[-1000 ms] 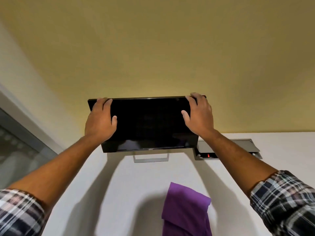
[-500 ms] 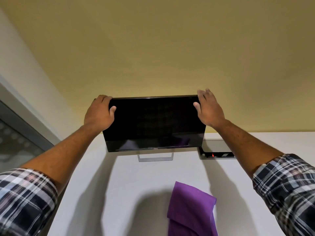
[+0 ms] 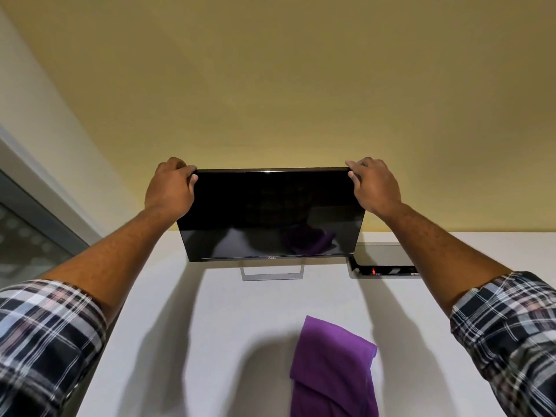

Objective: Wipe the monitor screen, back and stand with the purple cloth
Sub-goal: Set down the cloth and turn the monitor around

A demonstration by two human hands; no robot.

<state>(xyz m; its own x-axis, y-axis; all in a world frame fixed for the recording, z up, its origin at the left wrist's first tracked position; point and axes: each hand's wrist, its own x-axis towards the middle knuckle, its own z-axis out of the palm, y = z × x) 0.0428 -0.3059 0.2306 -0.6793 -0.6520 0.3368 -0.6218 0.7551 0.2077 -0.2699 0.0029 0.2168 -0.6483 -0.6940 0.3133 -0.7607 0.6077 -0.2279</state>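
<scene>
A black monitor (image 3: pixel 270 212) stands on a silver frame stand (image 3: pixel 272 273) at the back of a white table (image 3: pixel 186 326), screen facing me. My left hand (image 3: pixel 168 188) grips its top left corner, fingers curled over the edge. My right hand (image 3: pixel 374 185) grips the top right corner the same way. The purple cloth (image 3: pixel 332 368) lies folded on the table in front of the monitor, near the bottom of the view, touched by neither hand. The monitor's back is hidden.
A grey cable box with an open lid and a red light (image 3: pixel 383 264) is set into the table right of the stand. A yellow wall (image 3: pixel 270 85) rises behind the monitor. A frosted glass partition (image 3: pixel 27 236) runs along the left.
Both hands have slid outward from the screen's upper face to the top corners. The monitor now faces me squarely, and the view has shifted slightly left.
</scene>
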